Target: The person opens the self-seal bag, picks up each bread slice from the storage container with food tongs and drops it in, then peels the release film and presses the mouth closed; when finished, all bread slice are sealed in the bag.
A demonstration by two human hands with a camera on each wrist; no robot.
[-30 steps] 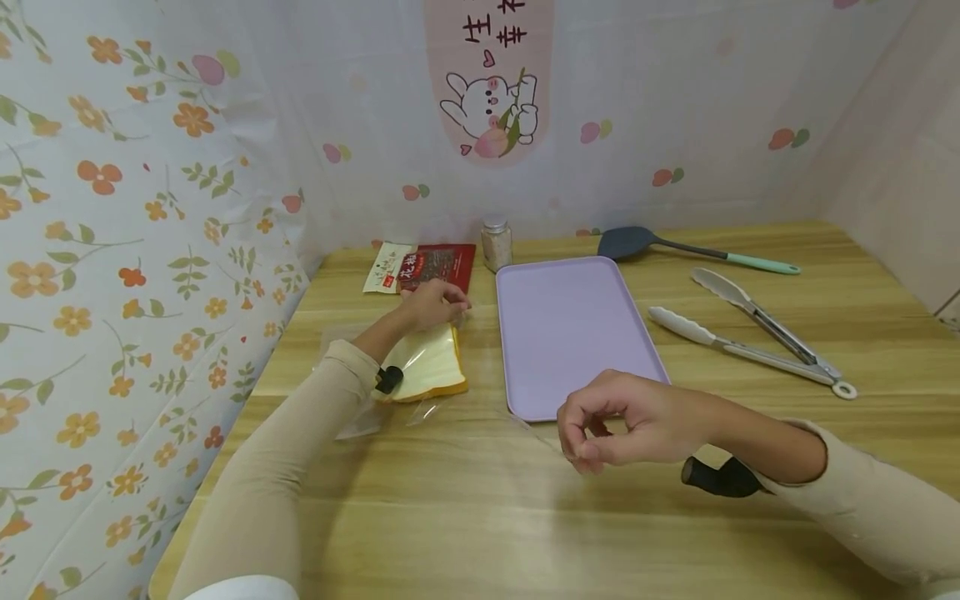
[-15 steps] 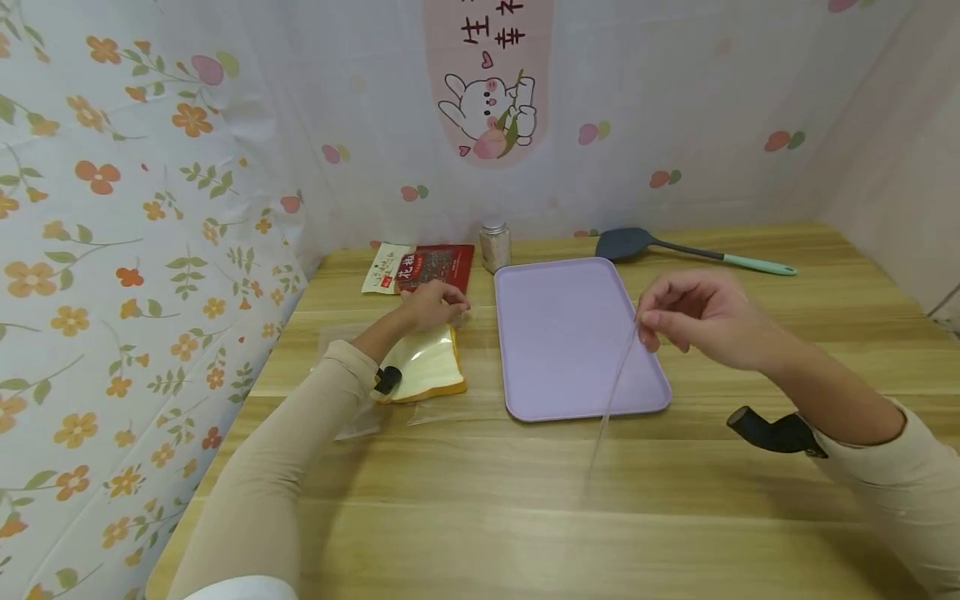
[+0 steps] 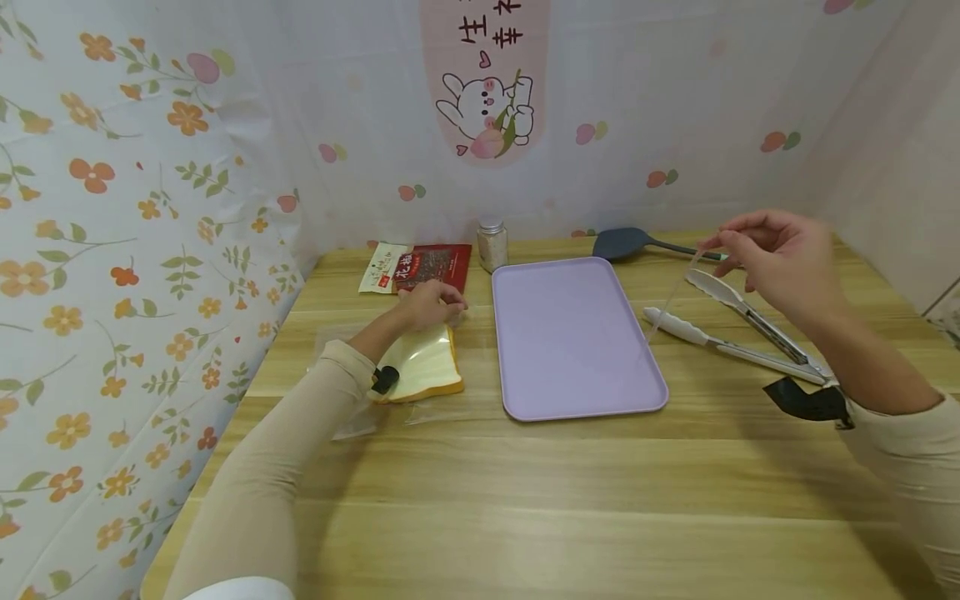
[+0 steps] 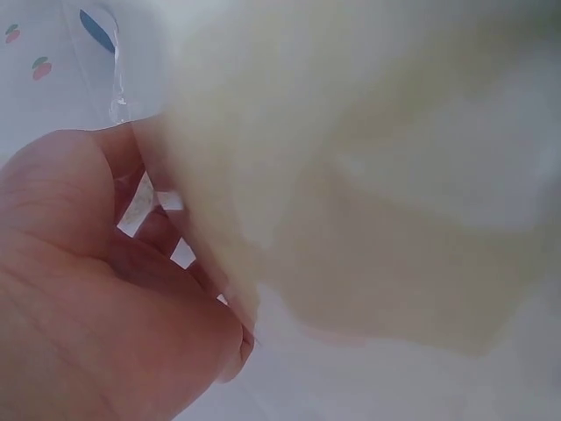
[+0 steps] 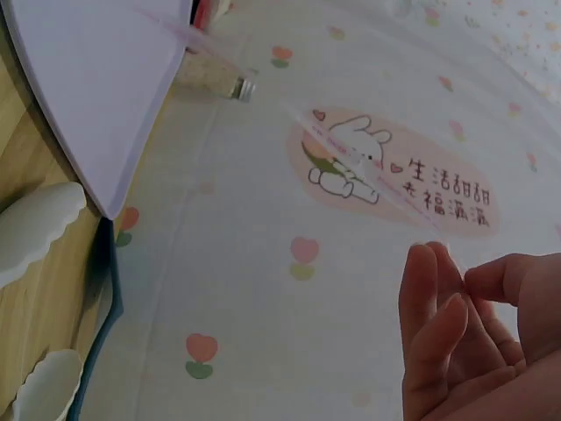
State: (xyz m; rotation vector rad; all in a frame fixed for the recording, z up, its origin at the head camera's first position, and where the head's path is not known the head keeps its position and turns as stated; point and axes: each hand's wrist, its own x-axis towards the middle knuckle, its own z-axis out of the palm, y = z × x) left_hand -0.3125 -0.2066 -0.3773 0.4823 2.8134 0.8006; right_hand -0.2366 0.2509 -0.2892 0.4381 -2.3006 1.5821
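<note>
In the head view the left hand is over the far edge of a bread slice lying with clear plastic film. The left wrist view shows its fingers curled at the film's edge, pinching it. Out to the right, above the tongs, the right hand pinches a thin clear strip between thumb and fingertips; the strip hangs down toward the purple tray's right edge. In the right wrist view that strip stretches up and left from the fingertips.
The purple tray lies at mid-table. Behind it stand a spice jar and two seasoning packets. A dark spatula lies at the back, with spread tongs on the right. A printed curtain borders the table.
The right hand has moved up and to the right, from near the tray's front right corner to above the tongs, carrying the strip away from the bread. The left hand stays in place.
</note>
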